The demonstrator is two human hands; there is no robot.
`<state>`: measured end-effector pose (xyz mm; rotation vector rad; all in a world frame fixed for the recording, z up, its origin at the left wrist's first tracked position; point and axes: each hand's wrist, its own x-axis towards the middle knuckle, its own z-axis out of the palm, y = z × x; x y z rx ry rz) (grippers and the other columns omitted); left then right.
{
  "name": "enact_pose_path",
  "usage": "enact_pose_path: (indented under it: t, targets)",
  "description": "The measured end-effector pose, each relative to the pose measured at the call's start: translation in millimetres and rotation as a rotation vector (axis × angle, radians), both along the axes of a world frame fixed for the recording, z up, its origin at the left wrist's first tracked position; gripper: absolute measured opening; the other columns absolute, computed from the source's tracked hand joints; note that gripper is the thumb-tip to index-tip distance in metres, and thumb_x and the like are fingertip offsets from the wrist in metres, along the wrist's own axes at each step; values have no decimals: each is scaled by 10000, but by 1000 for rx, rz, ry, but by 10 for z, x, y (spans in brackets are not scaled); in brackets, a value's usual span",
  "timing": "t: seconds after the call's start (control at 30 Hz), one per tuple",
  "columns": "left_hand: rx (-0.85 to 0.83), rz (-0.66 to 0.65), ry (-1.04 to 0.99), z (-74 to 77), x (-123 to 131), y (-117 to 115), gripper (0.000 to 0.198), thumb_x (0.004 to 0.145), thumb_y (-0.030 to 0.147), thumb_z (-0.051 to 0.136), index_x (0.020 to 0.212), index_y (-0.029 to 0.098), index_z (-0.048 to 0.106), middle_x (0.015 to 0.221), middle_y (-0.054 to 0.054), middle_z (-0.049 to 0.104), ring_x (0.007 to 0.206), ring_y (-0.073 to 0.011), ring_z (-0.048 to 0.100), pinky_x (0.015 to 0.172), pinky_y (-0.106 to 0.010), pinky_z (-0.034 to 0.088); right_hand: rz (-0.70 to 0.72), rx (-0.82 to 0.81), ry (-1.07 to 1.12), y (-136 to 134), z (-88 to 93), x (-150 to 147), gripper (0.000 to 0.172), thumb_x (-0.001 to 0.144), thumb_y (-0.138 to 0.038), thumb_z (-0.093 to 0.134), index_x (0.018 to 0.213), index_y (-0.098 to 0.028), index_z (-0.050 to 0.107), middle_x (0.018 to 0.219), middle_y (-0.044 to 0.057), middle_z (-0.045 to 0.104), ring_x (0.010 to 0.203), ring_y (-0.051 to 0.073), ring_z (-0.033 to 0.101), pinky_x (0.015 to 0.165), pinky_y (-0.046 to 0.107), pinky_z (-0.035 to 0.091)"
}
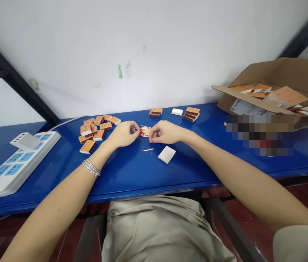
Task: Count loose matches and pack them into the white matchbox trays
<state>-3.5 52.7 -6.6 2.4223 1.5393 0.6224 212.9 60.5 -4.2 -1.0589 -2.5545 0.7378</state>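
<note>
Bare tabletop (126,171) lies open in front; matchbox pile (95,131) crowds the left, cardboard box (279,72) the right

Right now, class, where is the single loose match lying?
In the head view, the loose match lies on the blue table, nearer the person than the bundle of matches held between the left hand and right hand, left of the white box.

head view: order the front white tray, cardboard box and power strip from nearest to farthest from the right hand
1. front white tray, just before the right hand holding matches
2. cardboard box, to the right
3. power strip, far left
</note>
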Motion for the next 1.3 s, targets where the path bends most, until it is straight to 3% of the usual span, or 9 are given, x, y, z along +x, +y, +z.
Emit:
enact_pose_path:
  t: [0.1,0.27,0.63,1.07,1.3]
  targets:
    - [16,51,8,-4,-5,3,164,783,276,589,856,162,682,821,-49,710,655,-152,580,661,-295,448,-102,82,19,72,-70,12,122,723,-244,653,790,-184,736,706,-3,700,625,117,582,613,233,400]
    - [2,101,68,7,-15,-9,138,772,257,597,840,164,672,823,-55,704,726,-182,608,688,-311,460,-144,141,12,112,-186,-35,102,734,-194,633,796,-180,713,733,0,701,689,124,616,665,226,413]
    - [-18,146,117,11,-1,-13,145,760,228,611,868,159,679,844,-62,706,783,-198,629,725,-314,483,-174,192,-4,86,-192,-80,123,770,-193,615,816,-175,728,720,8,694,664,120,601,646,229,397]
    - [-48,170,140,20,7,-24,154,764,230,605,882,162,677,855,-57,703,800,-195,631,721,-309,475,-103,180,2,24,-162,-83,143,746,-167,597,804,-168,729,693,4,686,613,108,578,604,222,395]
    - [-45,166,142,15,2,-27,159,759,227,603,882,162,679,865,-57,701,800,-198,631,719,-313,476,-21,-18,-89,-71,-3,-58,130,697,-164,612,752,-171,729,686,-1,698,585,101,576,577,210,411]
